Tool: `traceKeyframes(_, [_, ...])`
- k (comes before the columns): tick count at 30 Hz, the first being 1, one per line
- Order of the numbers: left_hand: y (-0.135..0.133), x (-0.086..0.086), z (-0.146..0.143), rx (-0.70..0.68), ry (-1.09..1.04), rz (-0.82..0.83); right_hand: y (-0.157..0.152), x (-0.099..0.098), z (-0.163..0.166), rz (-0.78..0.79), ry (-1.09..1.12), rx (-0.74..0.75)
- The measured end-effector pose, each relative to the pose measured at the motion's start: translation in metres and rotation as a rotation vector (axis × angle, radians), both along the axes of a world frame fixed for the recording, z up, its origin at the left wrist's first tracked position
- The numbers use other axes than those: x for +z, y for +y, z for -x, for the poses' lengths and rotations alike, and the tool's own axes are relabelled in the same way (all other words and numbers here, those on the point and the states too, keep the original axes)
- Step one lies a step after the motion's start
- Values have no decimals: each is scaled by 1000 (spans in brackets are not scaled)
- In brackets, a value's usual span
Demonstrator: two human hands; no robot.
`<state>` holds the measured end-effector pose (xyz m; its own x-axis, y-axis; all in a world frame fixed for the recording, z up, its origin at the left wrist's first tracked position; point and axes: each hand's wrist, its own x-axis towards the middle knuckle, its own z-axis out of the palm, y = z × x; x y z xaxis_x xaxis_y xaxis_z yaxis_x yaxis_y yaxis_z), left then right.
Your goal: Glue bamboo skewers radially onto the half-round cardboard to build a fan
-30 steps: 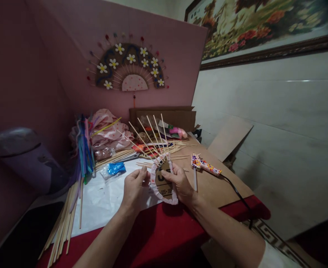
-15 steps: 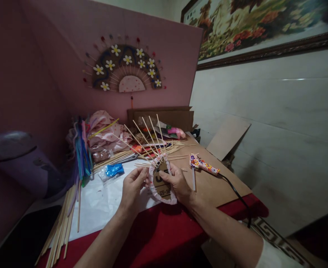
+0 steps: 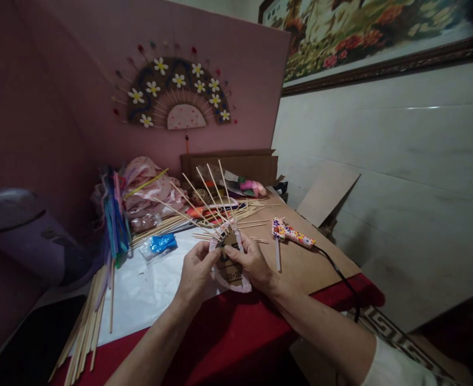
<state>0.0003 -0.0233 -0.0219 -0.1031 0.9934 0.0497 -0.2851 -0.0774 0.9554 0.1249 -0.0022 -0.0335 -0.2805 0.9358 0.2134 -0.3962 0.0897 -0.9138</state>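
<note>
Both my hands hold a small half-round cardboard piece [image 3: 229, 272] edged with pale pink trim, just above the table. Several thin bamboo sticks [image 3: 201, 198] fan out from its top. My left hand [image 3: 197, 271] pinches its upper left edge with closed fingers. My right hand [image 3: 251, 261] grips its right side, thumb across the front. Beneath them lie white paper [image 3: 152, 289] and a red tablecloth [image 3: 228, 332].
A flower-patterned glue gun [image 3: 290, 234] with a black cord lies to the right on brown board. Loose bamboo sticks [image 3: 86, 327] lie at left, coloured straws [image 3: 113, 220], pink cloth [image 3: 148, 190] and a cardboard box [image 3: 236, 163] behind. A finished flowered fan [image 3: 174, 96] hangs on the pink wall.
My left hand has closed in onto the upper left edge of the cardboard piece. The piece and both hands shifted slightly left and up in view as the camera moved.
</note>
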Motion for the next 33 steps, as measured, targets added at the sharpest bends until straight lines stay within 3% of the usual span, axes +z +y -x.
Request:
traceKeyframes(9, [-1, -3, -4, -63, -162, 117, 2, -1, 1, 38, 25, 3])
traceKeyframes(17, [-1, -3, -1, -125, -141, 96, 4, 0, -2, 52, 50, -40])
traceKeyframes(26, [-2, -1, -2, -113, -176, 107, 3, -2, -3, -24, -2, -62])
traceKeyframes(33, [4, -10, -3, -47, -228, 143, 0, -2, -2, -67, -59, -70])
